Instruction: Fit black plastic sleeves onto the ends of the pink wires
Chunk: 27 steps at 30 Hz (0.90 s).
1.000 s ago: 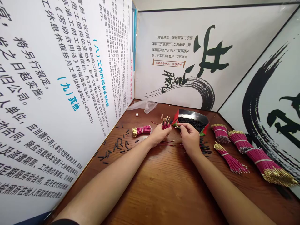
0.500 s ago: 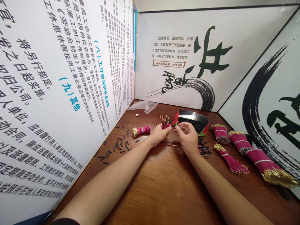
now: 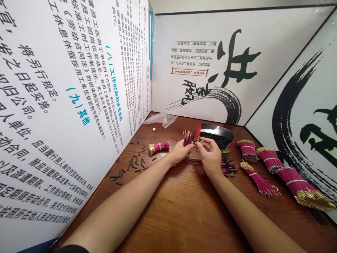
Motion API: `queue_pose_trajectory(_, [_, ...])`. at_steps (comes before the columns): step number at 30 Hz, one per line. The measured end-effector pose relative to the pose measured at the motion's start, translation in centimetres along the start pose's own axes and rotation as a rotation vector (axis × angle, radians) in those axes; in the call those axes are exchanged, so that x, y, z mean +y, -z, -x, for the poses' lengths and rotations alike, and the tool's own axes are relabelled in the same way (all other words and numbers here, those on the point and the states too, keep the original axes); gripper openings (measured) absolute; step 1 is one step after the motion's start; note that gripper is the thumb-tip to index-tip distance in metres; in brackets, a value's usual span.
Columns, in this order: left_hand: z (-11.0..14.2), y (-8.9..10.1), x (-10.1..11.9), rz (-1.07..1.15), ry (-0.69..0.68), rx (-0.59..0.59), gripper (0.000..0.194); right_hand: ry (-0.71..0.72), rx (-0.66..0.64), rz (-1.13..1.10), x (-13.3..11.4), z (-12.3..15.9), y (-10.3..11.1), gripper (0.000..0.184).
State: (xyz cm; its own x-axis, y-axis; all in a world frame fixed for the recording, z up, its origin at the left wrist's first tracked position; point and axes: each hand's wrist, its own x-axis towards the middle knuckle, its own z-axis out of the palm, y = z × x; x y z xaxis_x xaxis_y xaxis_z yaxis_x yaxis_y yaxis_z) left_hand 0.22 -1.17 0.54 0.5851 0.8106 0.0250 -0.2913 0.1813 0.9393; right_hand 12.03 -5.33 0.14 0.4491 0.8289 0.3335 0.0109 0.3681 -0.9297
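My left hand (image 3: 181, 153) is closed around a bunch of magenta wires (image 3: 187, 137), whose gold pin ends point up; some carry black sleeves. Right beside it, my right hand (image 3: 211, 154) has its thumb and index finger pinched together; what lies between them is too small to make out. Behind the right hand stands a red and black open box (image 3: 217, 129) full of small black sleeves (image 3: 219, 140). Sleeved wires (image 3: 229, 167) lie under and beside the right hand. A few loose wires (image 3: 188, 162) lie under the left hand.
Loose black sleeves (image 3: 134, 162) are scattered at the left, near a tied wire bundle (image 3: 159, 147). More tied bundles (image 3: 292, 177) lie at the right. A clear plastic bag (image 3: 165, 120) and a small white ball (image 3: 154, 129) lie at the back. Printed panels (image 3: 197, 35) wall the table (image 3: 173, 214).
My right hand has moved left, closer to the bunch in my left hand. A thin wire showed at its fingertips earlier. The left hand has tilted slightly and keeps its hold.
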Motion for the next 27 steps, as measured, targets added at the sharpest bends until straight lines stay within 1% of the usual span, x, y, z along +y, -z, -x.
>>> queue_pose_trajectory(6, [0.08,-0.12,0.38,-0.004,0.062,-0.023,0.034,0.009,0.021,-0.022,0.22,0.05,-0.09,0.039])
queue_pose_trajectory(11, [0.23,-0.44,0.43,0.032,0.074,-0.041,0.036,0.049,0.032,0.019,0.05,0.12,-0.15,0.039])
queue_pose_trajectory(14, [0.22,-0.47,0.3,0.04,0.087,-0.037,0.036,0.047,0.027,0.031,0.02,0.13,-0.15,0.04])
queue_pose_trajectory(20, [0.18,-0.37,0.06,0.031,0.082,-0.033,0.035,0.004,0.033,0.017,0.11,0.18,-0.14,0.041])
queue_pose_trajectory(27, [0.25,-0.36,-0.02,0.025,0.077,-0.036,0.034,0.007,0.016,0.029,0.51,0.04,-0.02,0.039])
